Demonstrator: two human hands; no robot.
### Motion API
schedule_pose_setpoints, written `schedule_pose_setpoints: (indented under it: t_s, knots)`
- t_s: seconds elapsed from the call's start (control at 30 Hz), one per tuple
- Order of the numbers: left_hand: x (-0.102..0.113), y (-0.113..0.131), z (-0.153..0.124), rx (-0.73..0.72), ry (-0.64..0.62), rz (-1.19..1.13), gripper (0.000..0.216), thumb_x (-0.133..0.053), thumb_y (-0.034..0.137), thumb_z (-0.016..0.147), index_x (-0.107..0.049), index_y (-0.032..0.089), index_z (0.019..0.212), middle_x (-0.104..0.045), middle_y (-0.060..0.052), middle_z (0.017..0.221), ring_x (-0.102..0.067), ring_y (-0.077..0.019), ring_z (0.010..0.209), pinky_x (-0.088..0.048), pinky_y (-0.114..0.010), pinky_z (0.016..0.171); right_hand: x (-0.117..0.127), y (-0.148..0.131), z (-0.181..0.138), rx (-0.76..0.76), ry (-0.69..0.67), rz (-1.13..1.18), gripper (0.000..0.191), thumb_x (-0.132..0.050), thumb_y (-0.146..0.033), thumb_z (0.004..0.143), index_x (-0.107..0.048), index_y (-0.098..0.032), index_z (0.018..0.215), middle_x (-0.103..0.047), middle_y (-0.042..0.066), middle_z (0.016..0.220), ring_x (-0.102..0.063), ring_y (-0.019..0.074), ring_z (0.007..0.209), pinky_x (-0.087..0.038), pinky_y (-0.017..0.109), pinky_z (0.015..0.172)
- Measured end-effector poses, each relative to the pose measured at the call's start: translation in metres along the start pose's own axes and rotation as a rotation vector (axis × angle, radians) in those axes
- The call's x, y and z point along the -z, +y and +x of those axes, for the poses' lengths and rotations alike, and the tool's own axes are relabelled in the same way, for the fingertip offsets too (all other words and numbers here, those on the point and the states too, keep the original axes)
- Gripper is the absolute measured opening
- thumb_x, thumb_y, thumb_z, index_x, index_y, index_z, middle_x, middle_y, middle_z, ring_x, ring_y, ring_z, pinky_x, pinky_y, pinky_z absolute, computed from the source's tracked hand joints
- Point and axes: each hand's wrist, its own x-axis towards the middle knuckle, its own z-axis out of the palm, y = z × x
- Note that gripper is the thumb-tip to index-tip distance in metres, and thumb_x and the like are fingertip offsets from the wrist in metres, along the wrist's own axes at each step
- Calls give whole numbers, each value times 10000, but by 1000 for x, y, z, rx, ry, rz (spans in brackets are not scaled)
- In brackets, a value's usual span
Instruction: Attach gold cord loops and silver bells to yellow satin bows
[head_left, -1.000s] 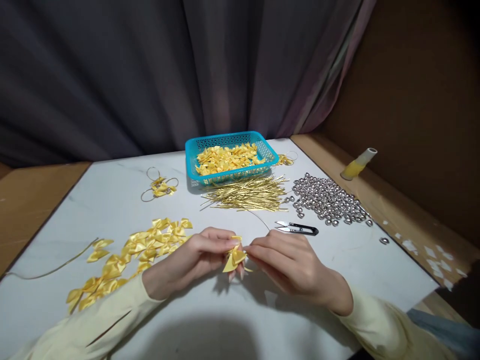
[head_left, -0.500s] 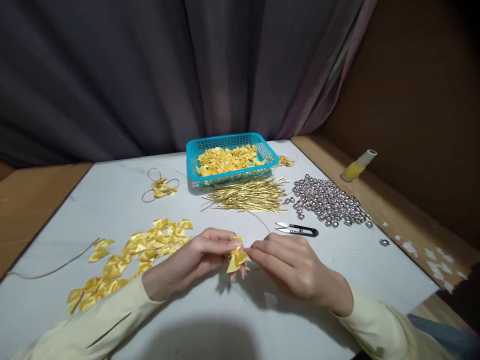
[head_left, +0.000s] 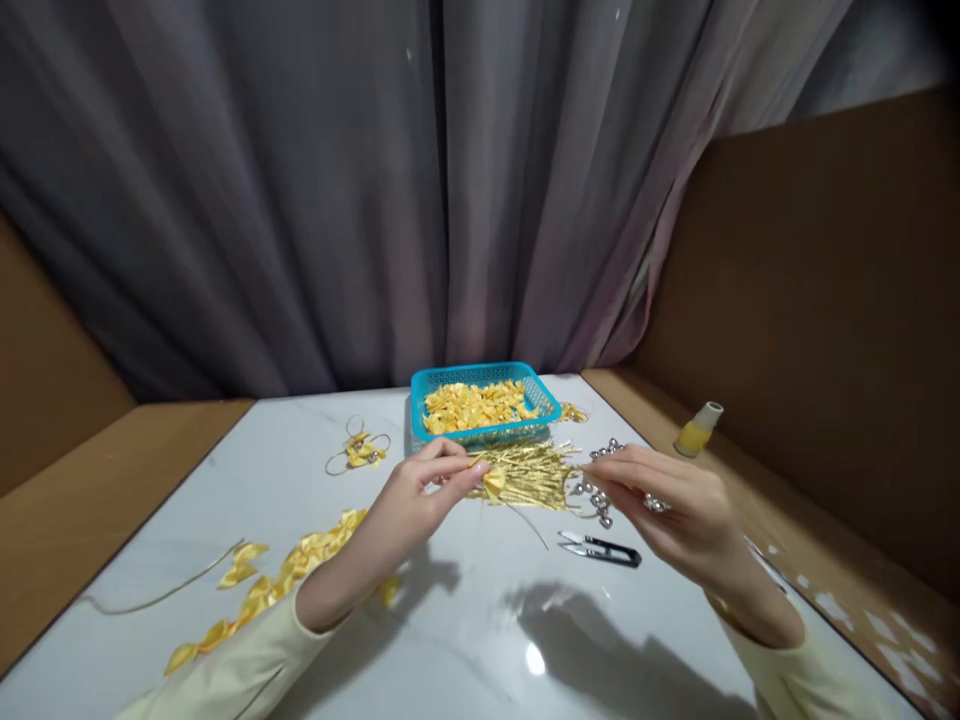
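My left hand (head_left: 435, 487) pinches a small yellow satin ribbon bow (head_left: 493, 484) between thumb and fingers, raised above the table. To the right, my right hand (head_left: 667, 505) is closed in a pinch, thumb against fingertips; whatever it holds is too small to make out. Behind the hands lies a bundle of gold wire-like ties (head_left: 536, 470). Shiny silver bell-like beads (head_left: 602, 505) are partly hidden by my right hand. Thread snips with black handles (head_left: 600, 549) lie below, between the hands. A heap of yellow bows (head_left: 307, 560) is partly covered by my left forearm.
A blue basket (head_left: 486, 436) of yellow bows stands at the back. Looped pieces with bows (head_left: 364, 450) lie to its left. A single cord (head_left: 169, 590) rests at the left. At the right, a small yellow bottle (head_left: 697, 430) stands near white scraps (head_left: 832, 608) and a brown wall (head_left: 840, 300).
Both hands have lifted and moved apart, the right one farther right across the silver beads. The bow stays in my left hand. The camera view has tilted up.
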Motion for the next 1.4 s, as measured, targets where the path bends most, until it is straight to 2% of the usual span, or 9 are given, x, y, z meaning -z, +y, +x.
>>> schedule_pose_setpoints:
  t_s: [0.07,0.13,0.2,0.3,0.43,0.57,0.67,0.93,1.4]
  knots:
    - [0,11,3,-75,65,48,287,-562,365,865,-690,194,673,-583,-7,742,-529,-175,745,-414,-304,727,9,-14,18,-170,-146,191,112,-586,-99,860,-686,-142,836,-696,52,701,-599,114,559,-473,223,510]
    - [-4,22,5,-134,98,72,253,-555,345,877,-700,196,734,-628,-4,748,-553,-169,743,-417,-293,720,11,-26,33,-313,-282,310,138,-609,-183,865,-706,-142,776,-694,45,666,-587,109,539,-450,211,489]
    - [-11,31,6,-174,123,76,187,-564,318,878,-704,206,826,-699,-4,847,-600,-169,810,-433,-277,742,7,-32,43,-407,-321,373,172,-615,-209,860,-713,-136,739,-685,39,638,-560,96,516,-430,198,479]
    - [-19,37,6,-197,148,80,128,-604,300,858,-702,224,826,-737,26,829,-632,-146,742,-456,-249,694,0,-31,49,-472,-310,367,154,-616,-189,850,-724,-125,760,-682,40,654,-544,93,535,-408,195,492]
    - [-22,32,6,-166,163,46,75,-662,298,814,-699,244,779,-730,53,752,-643,-128,690,-486,-212,649,-2,-25,48,-481,-311,337,158,-602,-173,854,-732,-113,788,-678,36,657,-544,94,568,-393,198,512]
    - [-22,31,5,-129,114,9,101,-646,323,835,-701,263,774,-734,63,757,-662,-117,719,-502,-171,625,0,-25,47,-475,-312,308,157,-589,-143,850,-732,-105,797,-679,33,666,-551,87,573,-394,190,518]
    - [-20,35,4,-141,76,43,93,-637,308,849,-704,280,791,-734,76,773,-662,-107,738,-504,-157,663,2,-24,47,-458,-315,287,159,-585,-125,841,-732,-105,786,-660,24,630,-533,87,543,-375,192,483]
    - [-16,33,0,-184,41,109,57,-667,292,823,-704,281,782,-740,64,796,-672,-139,769,-508,-208,712,3,-23,47,-461,-334,276,168,-590,-66,814,-729,-146,764,-668,1,619,-534,79,525,-380,182,481]
    - [-21,26,-1,-331,113,257,99,-687,198,778,-692,270,846,-741,51,812,-673,-159,768,-509,-284,737,-1,-19,47,-487,-336,258,176,-584,-45,796,-737,-127,767,-656,3,594,-525,78,513,-369,180,471]
